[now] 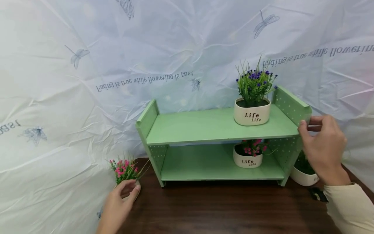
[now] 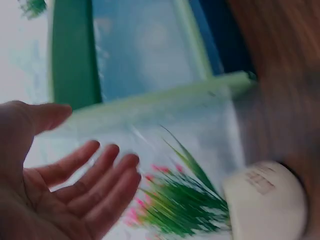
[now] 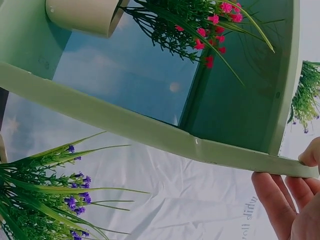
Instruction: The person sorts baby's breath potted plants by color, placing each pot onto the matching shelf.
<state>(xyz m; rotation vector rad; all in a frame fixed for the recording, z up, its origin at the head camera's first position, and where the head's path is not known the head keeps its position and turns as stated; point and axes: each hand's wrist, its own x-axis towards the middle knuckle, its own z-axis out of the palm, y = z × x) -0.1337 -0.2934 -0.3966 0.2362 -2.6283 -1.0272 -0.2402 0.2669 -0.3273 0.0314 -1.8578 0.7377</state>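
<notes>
Head cam: R hand pinches the RH side panel of the green shelf, which stands on the brown desk w/ a purple-flower pot up top & a lower pink pot on the bottom board; a hard tug there could slide or tip both. L hand is by the left pink plant, on the desk near the shelf. L wrist: fingers loosely spread, nothing gripped; a careless sweep might topple that plant. R wrist: thumb & fingers either side of panel edge; a weak pinch could slip if loaded.
</notes>
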